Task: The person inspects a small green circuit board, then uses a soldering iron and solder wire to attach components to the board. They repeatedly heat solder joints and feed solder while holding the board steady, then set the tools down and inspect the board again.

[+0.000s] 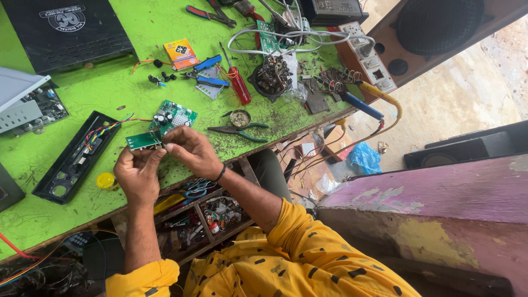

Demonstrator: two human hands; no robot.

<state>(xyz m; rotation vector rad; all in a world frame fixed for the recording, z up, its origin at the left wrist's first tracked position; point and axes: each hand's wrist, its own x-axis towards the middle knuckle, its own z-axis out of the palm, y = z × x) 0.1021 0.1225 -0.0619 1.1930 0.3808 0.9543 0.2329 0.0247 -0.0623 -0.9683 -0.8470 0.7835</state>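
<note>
Pinched between the fingertips of both hands, a small green circuit board (143,141), flat and rectangular, is held just above the near part of a bright green, debris-flecked table (126,71). The left hand (136,175) is closed on the board's near edge and the right hand (190,151) on its right end. Thin multicoloured wires (113,126) run from the board's area leftward to a long black plastic panel (74,157). A second, squarer green board (175,116), studded with components, is seen just beyond the fingers. To the right lie dark-handled pliers (237,132) and a round tin (240,118); farther off, a red-handled screwdriver (238,83), blue-handled cutters (204,72) and a tangle of white cable (286,39). A yellow disc (105,180) rests near the left wrist. The board's right end is covered by fingers, and its fine parts cannot be made out.
</note>
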